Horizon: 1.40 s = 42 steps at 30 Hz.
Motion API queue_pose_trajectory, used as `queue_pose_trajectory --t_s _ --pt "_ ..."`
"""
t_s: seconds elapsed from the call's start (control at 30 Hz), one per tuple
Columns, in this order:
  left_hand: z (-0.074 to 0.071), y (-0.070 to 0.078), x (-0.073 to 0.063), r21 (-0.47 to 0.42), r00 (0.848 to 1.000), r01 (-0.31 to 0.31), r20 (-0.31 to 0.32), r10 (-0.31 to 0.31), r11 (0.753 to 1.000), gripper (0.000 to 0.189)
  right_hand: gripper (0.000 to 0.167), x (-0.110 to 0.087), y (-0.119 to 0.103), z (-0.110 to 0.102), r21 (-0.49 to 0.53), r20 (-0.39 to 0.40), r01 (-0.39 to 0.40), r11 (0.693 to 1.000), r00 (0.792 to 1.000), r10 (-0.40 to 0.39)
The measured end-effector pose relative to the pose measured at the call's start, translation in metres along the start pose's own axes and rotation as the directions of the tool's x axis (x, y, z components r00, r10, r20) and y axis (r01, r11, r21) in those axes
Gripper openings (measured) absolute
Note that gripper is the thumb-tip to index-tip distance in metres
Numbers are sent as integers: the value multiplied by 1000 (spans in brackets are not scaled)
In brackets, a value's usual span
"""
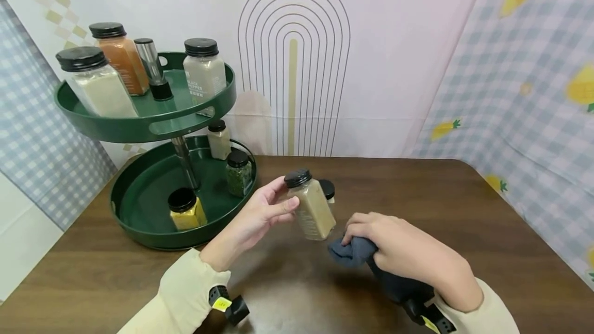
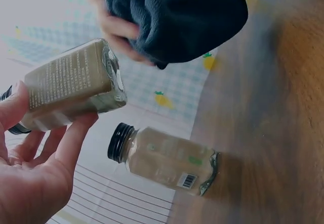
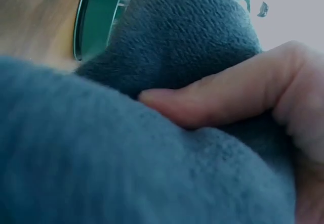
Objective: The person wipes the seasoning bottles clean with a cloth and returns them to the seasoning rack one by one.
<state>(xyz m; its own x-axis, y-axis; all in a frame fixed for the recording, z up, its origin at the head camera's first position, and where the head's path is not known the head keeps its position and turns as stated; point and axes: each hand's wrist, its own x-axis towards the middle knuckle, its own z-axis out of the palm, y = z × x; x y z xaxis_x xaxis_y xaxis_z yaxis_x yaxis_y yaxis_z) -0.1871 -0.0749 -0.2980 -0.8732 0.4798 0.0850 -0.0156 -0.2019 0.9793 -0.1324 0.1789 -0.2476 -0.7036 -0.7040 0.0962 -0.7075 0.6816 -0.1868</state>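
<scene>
My left hand (image 1: 266,210) holds a square spice jar (image 1: 313,209) with a black lid, tilted above the table and filled with tan powder. In the left wrist view, thumb and fingers grip the jar (image 2: 73,85) near its lid, its printed side showing. My right hand (image 1: 394,244) grips a bunched dark blue-grey cloth (image 1: 355,251), close to the right of the jar's base. The cloth (image 3: 192,37) fills most of the right wrist view, with the thumb pressed on it. Behind the held jar, a second black-lidded jar (image 2: 169,158) stands on the table, mostly hidden in the head view.
At the left stands a two-tier green rack (image 1: 139,241). Its upper tray (image 1: 120,130) bears several large jars and a metal-and-black cylinder (image 1: 153,68). On the lower tier are a yellow jar (image 1: 187,210), a green-herb jar (image 1: 238,173) and a pale jar (image 1: 219,139). Patterned sheets hang behind the wooden table (image 1: 417,184).
</scene>
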Motion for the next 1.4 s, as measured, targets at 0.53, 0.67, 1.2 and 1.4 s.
queue_pose_trajectory --t_s 0.53,0.67,1.2,1.4 --pt "10 -10 -2 50 996 21 83 -25 999 64 71 9 -2 3 25 -506 142 990 855 -110" --pt "11 -10 -1 -19 997 25 74 -24 1000 64 69 12 1 7 69 -479 162 984 871 -110" --pt "6 -9 1 -241 997 20 78 -1 970 56 61 1 1 1 66 -291 99 993 954 -76" --pt "4 -10 2 -204 999 12 54 -1 979 55 55 -4 -2 -3 14 -155 54 998 987 -51"
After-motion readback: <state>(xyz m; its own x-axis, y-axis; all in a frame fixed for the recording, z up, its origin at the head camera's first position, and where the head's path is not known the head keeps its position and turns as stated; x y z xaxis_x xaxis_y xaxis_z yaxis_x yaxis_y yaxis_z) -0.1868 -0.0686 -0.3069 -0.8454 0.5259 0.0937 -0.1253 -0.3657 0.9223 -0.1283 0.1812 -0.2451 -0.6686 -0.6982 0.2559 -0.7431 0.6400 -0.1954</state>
